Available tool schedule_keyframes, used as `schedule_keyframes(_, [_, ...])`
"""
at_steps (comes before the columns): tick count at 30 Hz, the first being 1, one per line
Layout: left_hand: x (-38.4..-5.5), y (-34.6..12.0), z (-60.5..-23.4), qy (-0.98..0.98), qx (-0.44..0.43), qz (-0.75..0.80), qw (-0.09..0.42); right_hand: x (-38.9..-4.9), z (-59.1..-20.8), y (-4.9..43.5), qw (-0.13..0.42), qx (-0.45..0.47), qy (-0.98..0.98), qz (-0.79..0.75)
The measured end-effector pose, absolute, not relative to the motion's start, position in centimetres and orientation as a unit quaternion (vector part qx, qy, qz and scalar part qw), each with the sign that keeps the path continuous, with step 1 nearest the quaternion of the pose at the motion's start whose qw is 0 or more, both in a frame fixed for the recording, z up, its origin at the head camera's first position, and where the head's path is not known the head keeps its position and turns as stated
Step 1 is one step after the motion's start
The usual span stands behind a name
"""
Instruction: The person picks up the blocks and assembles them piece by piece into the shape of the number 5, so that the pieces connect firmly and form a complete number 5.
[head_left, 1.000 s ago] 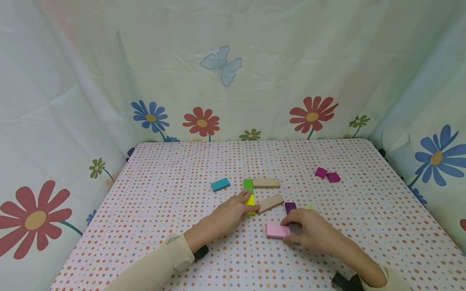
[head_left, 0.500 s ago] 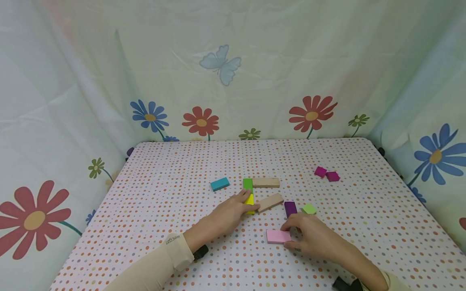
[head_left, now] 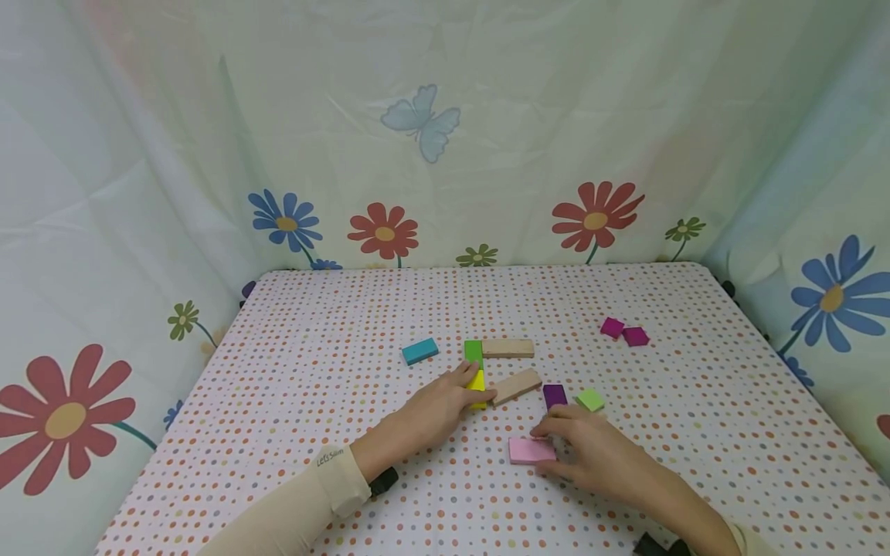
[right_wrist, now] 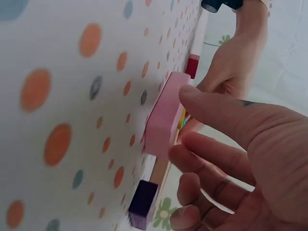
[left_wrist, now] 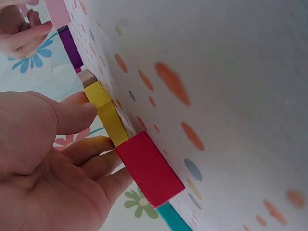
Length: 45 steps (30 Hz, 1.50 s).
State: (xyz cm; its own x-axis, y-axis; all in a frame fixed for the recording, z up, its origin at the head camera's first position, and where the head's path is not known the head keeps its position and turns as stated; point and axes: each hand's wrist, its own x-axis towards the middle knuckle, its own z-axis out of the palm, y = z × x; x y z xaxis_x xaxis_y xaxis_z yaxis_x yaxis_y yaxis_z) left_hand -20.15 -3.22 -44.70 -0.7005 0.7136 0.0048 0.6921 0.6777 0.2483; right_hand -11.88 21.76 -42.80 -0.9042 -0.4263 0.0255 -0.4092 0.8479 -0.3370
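My left hand (head_left: pixel 434 405) holds the yellow block (head_left: pixel 477 381), thumb at its near end and fingers along its far side. A green block (head_left: pixel 473 351) lines up behind the yellow one. Beside those fingers stands a red block (left_wrist: pixel 150 168), hidden under the hand in the head view. My right hand (head_left: pixel 594 448) holds the right end of a pink block (head_left: pixel 523 451), thumb at the near edge and index finger at the far edge. Its other fingers are bent and apart in the right wrist view. A purple block (head_left: pixel 555 395) lies just behind the pink one.
Two plain wooden blocks, one straight (head_left: pixel 508 348) and one slanted (head_left: pixel 517 386), lie right of the green-yellow line. A teal block (head_left: pixel 420 352) lies to its left. A lime block (head_left: pixel 590 399) and two magenta blocks (head_left: pixel 624 333) lie further right on the dotted tablecloth (head_left: pixel 334 340).
The pink block came down toward me onto the table and then stayed put. My right hand shifted slightly left over it, uncovering the lime block. My left hand kept its place.
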Motion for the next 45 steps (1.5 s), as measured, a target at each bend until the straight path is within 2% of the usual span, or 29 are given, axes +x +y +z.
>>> schedule_keyframes(10, [-20.1,-3.2,-44.6,0.917,0.373,0.125,0.067,-11.6,-43.1,19.5,-0.015,-0.335,0.931,-0.145])
schedule_keyframes(14, [-20.1,-3.3,-44.6,0.918,0.371,0.121,0.066,-11.4,-43.7,18.9,-0.035,-0.350,0.925,-0.140])
schedule_keyframes(24, [-20.1,-3.2,-44.7,0.916,0.378,0.120,0.059,-11.3,-43.6,19.9,-0.002,-0.352,0.922,-0.163])
schedule_keyframes(29, [-20.1,-3.3,-44.6,0.913,0.387,0.119,0.050,-10.6,-42.7,20.7,-0.003,-0.298,0.941,-0.159])
schedule_keyframes(34, [-20.1,-3.3,-44.6,0.910,0.393,0.121,0.043,-10.3,-42.4,21.5,-0.036,-0.222,0.961,-0.160])
schedule_keyframes(45, [-20.1,-3.4,-44.7,0.911,0.389,0.126,0.051,-9.5,-43.2,21.9,-0.026,-0.090,0.975,-0.200])
